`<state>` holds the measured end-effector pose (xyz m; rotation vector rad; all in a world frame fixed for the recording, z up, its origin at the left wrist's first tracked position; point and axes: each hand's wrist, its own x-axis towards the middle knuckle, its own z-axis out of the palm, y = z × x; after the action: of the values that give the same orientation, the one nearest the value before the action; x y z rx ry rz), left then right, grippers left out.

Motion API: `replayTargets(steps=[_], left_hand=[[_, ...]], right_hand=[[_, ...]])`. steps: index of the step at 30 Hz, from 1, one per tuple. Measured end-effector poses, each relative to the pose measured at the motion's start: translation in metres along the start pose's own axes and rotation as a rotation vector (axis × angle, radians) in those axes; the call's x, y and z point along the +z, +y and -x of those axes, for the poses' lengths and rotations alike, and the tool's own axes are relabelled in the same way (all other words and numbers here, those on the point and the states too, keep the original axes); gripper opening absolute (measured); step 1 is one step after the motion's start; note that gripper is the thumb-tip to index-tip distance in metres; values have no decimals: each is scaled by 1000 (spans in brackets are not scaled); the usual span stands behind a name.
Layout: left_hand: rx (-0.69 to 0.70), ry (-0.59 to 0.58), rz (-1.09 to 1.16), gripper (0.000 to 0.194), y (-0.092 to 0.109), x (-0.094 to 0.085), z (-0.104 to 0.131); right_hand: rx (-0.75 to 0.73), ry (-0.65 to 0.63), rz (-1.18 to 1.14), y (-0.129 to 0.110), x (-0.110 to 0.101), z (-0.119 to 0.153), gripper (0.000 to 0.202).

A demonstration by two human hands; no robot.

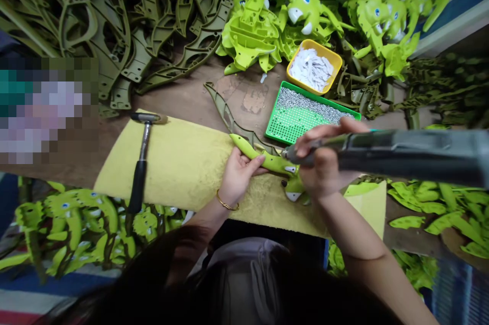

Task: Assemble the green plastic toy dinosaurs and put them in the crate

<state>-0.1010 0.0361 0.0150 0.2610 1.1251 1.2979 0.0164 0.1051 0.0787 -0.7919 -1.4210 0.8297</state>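
My left hand [239, 169] pinches a lime-green plastic dinosaur toy part [273, 163], thumb on top, over the yellow mat. An olive curved plastic frame [246, 134] extends from behind that part toward the upper left. My right hand [323, 164] is wrapped around the front of a dark electric screwdriver [405, 154], lying nearly level with its body off to the right. Its tip is at the green part's upper edge; whether it sits in a screw, I cannot tell. A white-mouthed head end shows beneath my right hand, partly hidden.
A hammer [142, 162] lies on the mat's [183, 162] left side. Beyond my hands are a green screw tray [292, 121] and a yellow bin [336, 62] of white pieces. Olive frames [110, 19] and green dinosaur parts [250, 34] are heaped behind. More green pieces [451, 208] lie right.
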Motion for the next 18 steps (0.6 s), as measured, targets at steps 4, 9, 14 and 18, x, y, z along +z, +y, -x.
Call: replayTargets(steps=[4,9,14,18], left_hand=[[-63,-18,-54,54,7,-2,2],[11,60,-62,55,23,-10,-12],[24,58,-67,54,24,-13,-18],[37,65,-59,55,20,-12,-17]], right_hand=[[-65,226,-69,26,7,-22,32],[38,171,23,45,5,-20,32],[73,154,74,48,5,-13,29],[39,106,38,44,2,-17,27]])
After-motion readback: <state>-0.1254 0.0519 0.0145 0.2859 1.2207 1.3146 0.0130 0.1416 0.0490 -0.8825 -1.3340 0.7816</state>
